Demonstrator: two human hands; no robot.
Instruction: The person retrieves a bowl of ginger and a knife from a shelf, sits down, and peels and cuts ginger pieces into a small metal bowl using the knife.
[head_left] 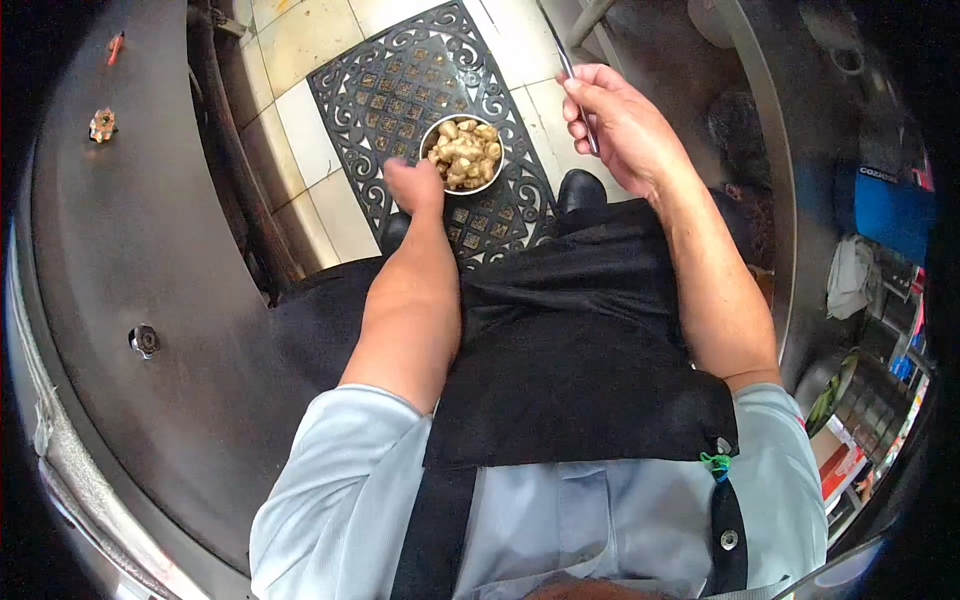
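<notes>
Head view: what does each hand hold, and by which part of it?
The left hand holds the bowl of ginger by its rim. The right hand pinches a slim metal tool along its shaft, which sticks out on both sides.

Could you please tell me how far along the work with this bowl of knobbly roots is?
The bowl is already filled with roots. The left hand is at its rim; the right hand holds a slim tool away from them. Whatever work the roots need seems left, though I can't tell whether any are finished.
</notes>
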